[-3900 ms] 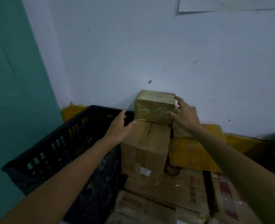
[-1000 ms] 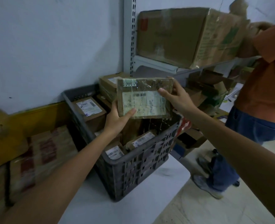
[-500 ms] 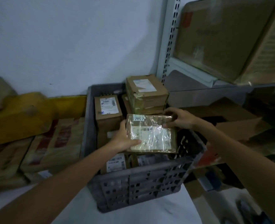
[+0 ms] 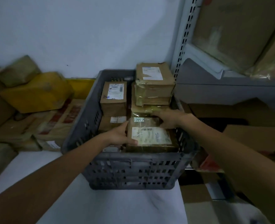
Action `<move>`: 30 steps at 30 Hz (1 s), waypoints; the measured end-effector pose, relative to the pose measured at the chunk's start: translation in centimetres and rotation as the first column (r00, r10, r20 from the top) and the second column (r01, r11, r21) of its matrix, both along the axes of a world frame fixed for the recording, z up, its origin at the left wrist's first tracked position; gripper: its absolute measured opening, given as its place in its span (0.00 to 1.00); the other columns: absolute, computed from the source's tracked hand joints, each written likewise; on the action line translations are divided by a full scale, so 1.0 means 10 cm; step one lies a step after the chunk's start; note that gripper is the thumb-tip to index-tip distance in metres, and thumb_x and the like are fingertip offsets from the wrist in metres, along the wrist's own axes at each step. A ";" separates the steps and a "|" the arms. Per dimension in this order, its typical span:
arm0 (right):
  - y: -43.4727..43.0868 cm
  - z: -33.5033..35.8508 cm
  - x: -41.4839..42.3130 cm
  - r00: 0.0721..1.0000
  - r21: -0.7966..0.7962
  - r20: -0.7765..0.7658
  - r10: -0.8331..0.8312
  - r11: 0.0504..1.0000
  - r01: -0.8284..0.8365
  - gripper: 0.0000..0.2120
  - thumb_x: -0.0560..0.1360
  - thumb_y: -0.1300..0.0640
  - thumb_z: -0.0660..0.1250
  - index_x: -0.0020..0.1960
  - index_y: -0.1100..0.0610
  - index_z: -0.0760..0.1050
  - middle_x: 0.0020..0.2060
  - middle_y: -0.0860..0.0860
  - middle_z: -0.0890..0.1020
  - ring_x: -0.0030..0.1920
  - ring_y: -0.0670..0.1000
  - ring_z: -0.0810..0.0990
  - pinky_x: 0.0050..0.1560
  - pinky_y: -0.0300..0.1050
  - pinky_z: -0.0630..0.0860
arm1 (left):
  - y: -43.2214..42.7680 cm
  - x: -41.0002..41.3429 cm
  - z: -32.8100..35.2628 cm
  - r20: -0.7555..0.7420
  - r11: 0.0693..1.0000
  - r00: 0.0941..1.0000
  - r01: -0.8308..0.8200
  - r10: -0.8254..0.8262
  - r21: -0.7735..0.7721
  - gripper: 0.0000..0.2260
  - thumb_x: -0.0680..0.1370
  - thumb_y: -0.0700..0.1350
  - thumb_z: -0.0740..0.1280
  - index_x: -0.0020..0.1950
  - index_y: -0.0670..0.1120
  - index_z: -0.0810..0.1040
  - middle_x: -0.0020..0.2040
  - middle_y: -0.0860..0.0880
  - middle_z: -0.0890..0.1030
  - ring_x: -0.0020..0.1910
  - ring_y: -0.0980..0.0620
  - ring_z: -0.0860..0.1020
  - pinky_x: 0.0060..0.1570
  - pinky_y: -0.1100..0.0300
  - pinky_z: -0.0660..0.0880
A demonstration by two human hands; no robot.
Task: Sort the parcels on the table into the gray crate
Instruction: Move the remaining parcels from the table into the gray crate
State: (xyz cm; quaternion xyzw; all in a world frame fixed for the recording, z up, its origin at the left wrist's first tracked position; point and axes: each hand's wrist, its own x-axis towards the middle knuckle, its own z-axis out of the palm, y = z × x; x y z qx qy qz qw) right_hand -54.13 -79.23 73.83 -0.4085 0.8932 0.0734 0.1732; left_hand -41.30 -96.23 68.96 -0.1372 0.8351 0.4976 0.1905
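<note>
Two hands on one parcel, and it's right over the mark! Nearest us, the white table (image 4: pixel 117 207) carries the gray crate (image 4: pixel 133 156), its slotted near wall facing the camera. Just behind that wall lies the taped parcel (image 4: pixel 151 136), flat and label up, in the crate's near right corner. The left hand (image 4: pixel 122 135) clasps its near left edge, thumb on top and fingers tucked beneath. The right hand (image 4: pixel 167 119) curls over the far right corner. Gripping opposite corners makes sense to me: it holds the flat pack level so it can drop squarely into the slot. And what a tight slot! The near and right walls hem it in, and whether it rests on what's below I cannot tell. Farther in, an upright box (image 4: pixel 114 97) stands at the left, and a stack of boxes (image 4: pixel 154 84) rises above the rim at the far right, just beyond the right knuckles. Little open room in there, I reckon. Off left, loose parcels (image 4: pixel 57 123) and a yellow parcel (image 4: pixel 36 92) wait on the table against the wall.
</note>
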 end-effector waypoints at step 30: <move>-1.32 0.57 0.47 0.988 -0.658 -0.036 0.149 0.741 -0.136 0.41 0.72 0.48 0.71 0.77 0.54 0.51 0.75 0.52 0.61 0.73 0.53 0.63 0.70 0.49 0.63 | -0.96 0.78 0.81 -0.648 0.750 0.721 -0.565 0.245 -0.345 0.25 0.75 0.50 0.68 0.70 0.46 0.68 0.70 0.47 0.70 0.67 0.49 0.69 0.64 0.57 0.66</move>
